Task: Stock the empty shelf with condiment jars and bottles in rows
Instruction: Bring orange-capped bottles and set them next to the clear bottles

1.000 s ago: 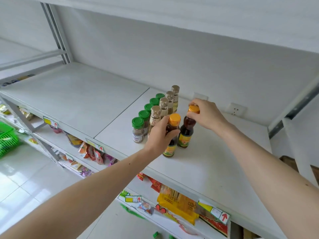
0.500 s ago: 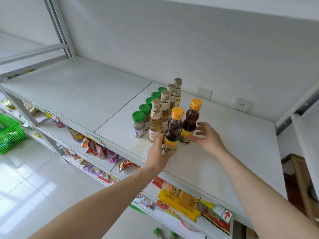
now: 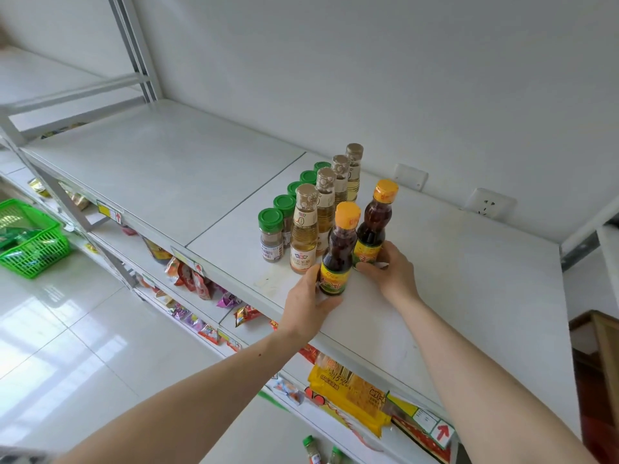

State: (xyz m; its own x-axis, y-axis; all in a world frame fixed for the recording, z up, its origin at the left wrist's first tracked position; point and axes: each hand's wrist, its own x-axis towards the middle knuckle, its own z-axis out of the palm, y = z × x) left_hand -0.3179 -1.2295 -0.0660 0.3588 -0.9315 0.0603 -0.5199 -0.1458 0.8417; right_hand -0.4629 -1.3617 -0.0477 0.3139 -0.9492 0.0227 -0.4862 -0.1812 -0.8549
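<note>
We see the white shelf (image 3: pixel 452 279) larger and nearer than half a second ago. Our right hand (image 3: pixel 390 271), which hovered open then, now cups the base of the rear dark bottle (image 3: pixel 373 229). Our left hand (image 3: pixel 308 301) keeps its clasp on the front dark bottle (image 3: pixel 336 252), both standing upright beside the pale bottles (image 3: pixel 304 236) and green-capped jars (image 3: pixel 271 234).

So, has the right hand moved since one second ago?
Yes. The right hand dropped from the rear dark orange-capped bottle's cap to its base, nearer the white shelf front edge.
</note>
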